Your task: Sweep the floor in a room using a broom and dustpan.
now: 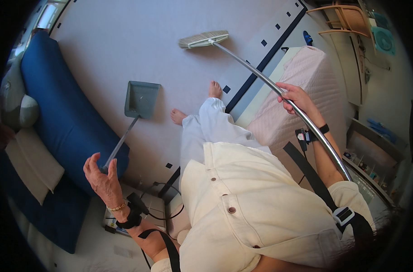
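My left hand point(102, 177) loosely grips the top of the handle of a grey-green dustpan point(142, 99), whose pan lies on the floor with a small light speck in it. My right hand point(295, 99) is closed round the long metal pole of a broom; the pale bristled broom head point(203, 39) rests on the floor ahead, right of the dustpan. The pole runs back past my right forearm. My bare feet show on the floor between the two tools.
A blue sofa point(66, 109) with pillows and a plush toy runs along the left. At right stands a pink quilted bed edge point(315, 72), with a wooden chair point(351, 18) and low shelving beyond. Cables and boxy items sit at lower left.
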Demonstrator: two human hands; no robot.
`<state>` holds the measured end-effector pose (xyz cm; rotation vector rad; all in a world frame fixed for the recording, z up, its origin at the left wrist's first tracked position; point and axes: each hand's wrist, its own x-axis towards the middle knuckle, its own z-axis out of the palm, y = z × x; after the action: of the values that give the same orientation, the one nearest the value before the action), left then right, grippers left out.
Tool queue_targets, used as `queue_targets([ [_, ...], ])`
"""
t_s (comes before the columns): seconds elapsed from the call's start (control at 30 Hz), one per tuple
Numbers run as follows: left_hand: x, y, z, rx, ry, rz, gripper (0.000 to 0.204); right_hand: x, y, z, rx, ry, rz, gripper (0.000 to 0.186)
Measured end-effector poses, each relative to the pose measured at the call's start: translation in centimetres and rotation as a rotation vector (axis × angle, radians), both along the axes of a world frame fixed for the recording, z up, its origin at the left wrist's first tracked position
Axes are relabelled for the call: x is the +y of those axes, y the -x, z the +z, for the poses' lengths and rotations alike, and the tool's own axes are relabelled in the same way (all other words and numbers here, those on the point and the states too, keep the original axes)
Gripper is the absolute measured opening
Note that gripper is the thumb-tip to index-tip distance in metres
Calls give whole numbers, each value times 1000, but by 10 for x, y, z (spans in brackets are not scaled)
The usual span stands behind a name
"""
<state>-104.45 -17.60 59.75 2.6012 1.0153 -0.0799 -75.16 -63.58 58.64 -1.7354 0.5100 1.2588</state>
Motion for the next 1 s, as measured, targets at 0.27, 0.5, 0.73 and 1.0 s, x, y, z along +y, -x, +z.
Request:
queue_targets([
  [0.27,31,55,-46,236,-21,124,55,-37,4,-10,-29,-5,-230,50],
  [0.5,21,32,-33,347,55,122,28,-25,44,-46,170,-116,-242,55],
  [0.73,19,26,-30,244,-25,33,27,47,87,8,477,-253,-117,62],
  [1.0,11,17,-23,346,40,189,33,62,26,29,284,-117,90,59],
])
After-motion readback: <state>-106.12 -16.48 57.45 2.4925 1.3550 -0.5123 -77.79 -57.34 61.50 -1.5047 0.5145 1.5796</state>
